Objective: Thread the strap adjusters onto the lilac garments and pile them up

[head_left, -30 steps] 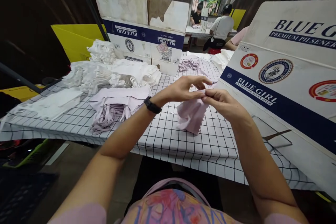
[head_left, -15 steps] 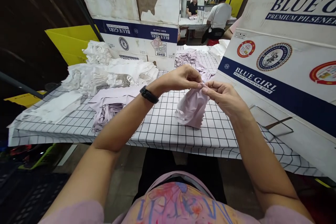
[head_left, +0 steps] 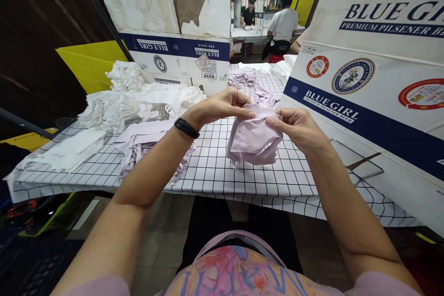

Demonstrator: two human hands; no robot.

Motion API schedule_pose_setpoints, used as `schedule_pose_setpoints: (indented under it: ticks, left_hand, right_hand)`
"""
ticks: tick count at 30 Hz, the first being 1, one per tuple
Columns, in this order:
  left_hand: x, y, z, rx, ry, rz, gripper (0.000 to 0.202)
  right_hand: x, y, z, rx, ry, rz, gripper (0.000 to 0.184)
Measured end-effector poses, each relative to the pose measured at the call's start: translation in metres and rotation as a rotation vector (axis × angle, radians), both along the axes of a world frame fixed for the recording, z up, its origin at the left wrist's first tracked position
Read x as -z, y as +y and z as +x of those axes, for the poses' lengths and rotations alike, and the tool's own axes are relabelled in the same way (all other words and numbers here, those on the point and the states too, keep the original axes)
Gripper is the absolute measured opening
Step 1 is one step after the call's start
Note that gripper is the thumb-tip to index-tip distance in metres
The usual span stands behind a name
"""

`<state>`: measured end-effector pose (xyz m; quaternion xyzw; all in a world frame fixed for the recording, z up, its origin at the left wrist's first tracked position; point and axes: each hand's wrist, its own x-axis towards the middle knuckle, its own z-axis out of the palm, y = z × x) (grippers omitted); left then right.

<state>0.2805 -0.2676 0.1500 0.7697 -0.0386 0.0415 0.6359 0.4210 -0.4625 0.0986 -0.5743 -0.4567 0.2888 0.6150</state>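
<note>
A piece of pale lilac cloth [head_left: 255, 141] hangs above the checked tablecloth [head_left: 204, 171], held at its upper edge by both hands. My left hand [head_left: 227, 104] pinches the upper left part between thumb and fingers. On the other side, my right hand [head_left: 293, 125] grips the upper right part the same way. The cloth is spread between them and sags in folds, its lower edge just over the table. What kind of garment piece it is, I cannot tell. A stack of lilac cloth pieces [head_left: 137, 145] lies beside my left forearm, which partly covers it.
White cloth bundles [head_left: 118, 106] and a flat white piece [head_left: 78, 148] lie at the left. More lilac cloth [head_left: 243, 77] lies at the back. Beer cartons stand behind [head_left: 173, 46] and at the right [head_left: 347, 92], near a wire frame [head_left: 364, 162]. Two people sit at a far table.
My hands have moved apart, the left one leftward, stretching the cloth's upper edge between them. The cloth now hangs wider. The whole view has shifted slightly.
</note>
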Motion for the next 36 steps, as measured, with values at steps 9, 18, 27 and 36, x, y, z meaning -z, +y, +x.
schedule_pose_setpoints:
  ticks: [9, 18, 27, 36]
  left_hand:
    - [-0.009, 0.028, -0.024, -0.226, -0.145, -0.223, 0.018]
    - [-0.004, 0.057, -0.047, -0.259, -0.236, 0.006, 0.025]
    - [-0.028, 0.057, -0.057, -0.384, -0.186, 0.907, 0.012]
    - [-0.024, 0.056, -0.049, -0.713, -0.375, 1.016, 0.009]
  right_hand:
    - [0.036, -0.024, 0.041, -0.216, -0.104, -0.269, 0.035]
    - [0.034, -0.057, 0.076, -0.112, -0.497, -0.397, 0.045]
    - [-0.01, -0.072, 0.092, 0.201, -1.059, -0.316, 0.049]
    - [-0.036, -0.065, 0.078, 0.538, -1.169, -0.274, 0.019]
